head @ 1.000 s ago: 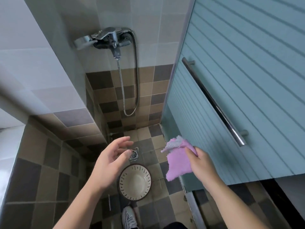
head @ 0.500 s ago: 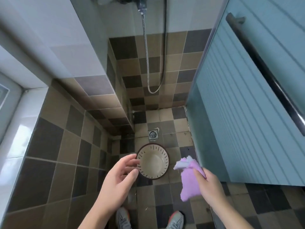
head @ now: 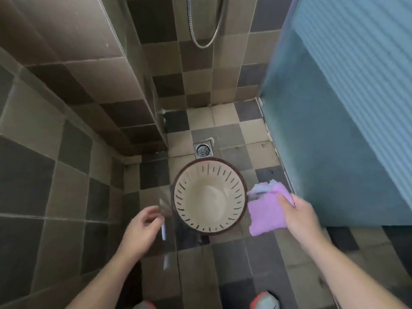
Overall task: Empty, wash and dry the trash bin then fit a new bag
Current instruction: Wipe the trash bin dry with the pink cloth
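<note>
Two hands flank the trash bin (head: 210, 196), which stands upright on the tiled floor (head: 196, 268), open mouth up toward the camera, long axis vertical, just near of the floor drain (head: 203, 150). Left hand (head: 139, 233) low at the bin's near-left side, fingers (head: 149, 214) loosely curled and grasping nothing, just short of the dark rim, apart from it as far as can be judged from above. Right hand (head: 299, 217) at the bin's right, thumb and fingers pinching a folded pink cloth (head: 266, 210), whose left edge hangs just beside the rim; touching or not cannot be told. Inside of the bin pale, slotted near the top, no bag and no rubbish visible, so emptying looks done and drying with the cloth seems the step in hand. Both hands about equally near; probably left to steady the rim, right to bring the cloth leftward and down into the mouth. Tiled wall (head: 73, 108) close on the left, blue ribbed door panel (head: 347, 108) close on the right, shower hose (head: 206, 25) hanging at the far wall, shoe tips (head: 265, 301) at the near edge. Nothing between hands and bin; tight quarters only.
</note>
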